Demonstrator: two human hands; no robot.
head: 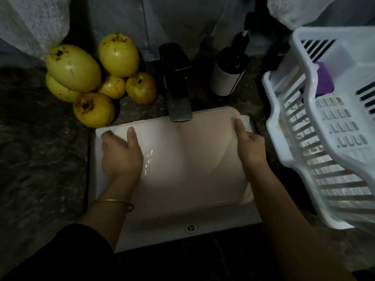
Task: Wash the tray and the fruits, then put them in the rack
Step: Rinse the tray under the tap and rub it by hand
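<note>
A pale pink tray (182, 159) is held flat over the white sink (182, 222), with its far edge just under the spout of the dark tap (176, 82). The right hand (251, 147) grasps the tray by its right edge near the far corner. Its thumb (239, 128) lies along the top of the rim, and the rest of its fingers are tucked out of sight beneath. The left hand (121, 157) is on the left part of the tray and is blurred. Its thumb points away across the tray's face and the other fingers reach toward the left edge, but I cannot tell whether they clasp that edge or only press on it. A thin gold bangle (113, 201) circles the left wrist, and a dark sleeve covers the arm lower down. A few bright glints show on the tray just beside the left hand. Six yellow fruits (73, 67) with brown speckles sit in a heap on the dark stone table (40, 159), left of the tap and behind the sink's left corner. One of the large ones rests on top of another. A dark pump bottle (227, 72) with a pale label stands just right of the tap. A white slatted plastic rack (316, 159) sits on the table to the right of the sink, well apart from the fruits, and a purple object (322, 80) lies in its far part.
</note>
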